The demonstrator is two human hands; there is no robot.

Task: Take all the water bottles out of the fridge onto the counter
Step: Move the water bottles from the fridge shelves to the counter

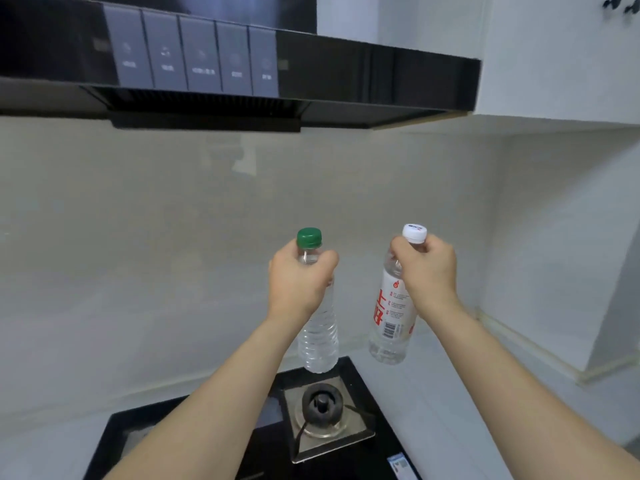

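My left hand [299, 280] grips a clear, ribbed water bottle with a green cap [319, 337] by its neck and holds it in the air above the back edge of the stove. My right hand [427, 268] grips the neck of a second water bottle [391, 320], which has a white cap and a white label with red writing. That bottle hangs upright, slightly tilted, over the light counter [450, 393] to the right of the stove. The fridge is out of view.
A black glass gas stove [363, 455] with a burner [322, 407] lies below my arms. A black range hood [311, 81] juts out overhead. A tiled wall stands behind, and a white cabinet and a wall corner are at the right.
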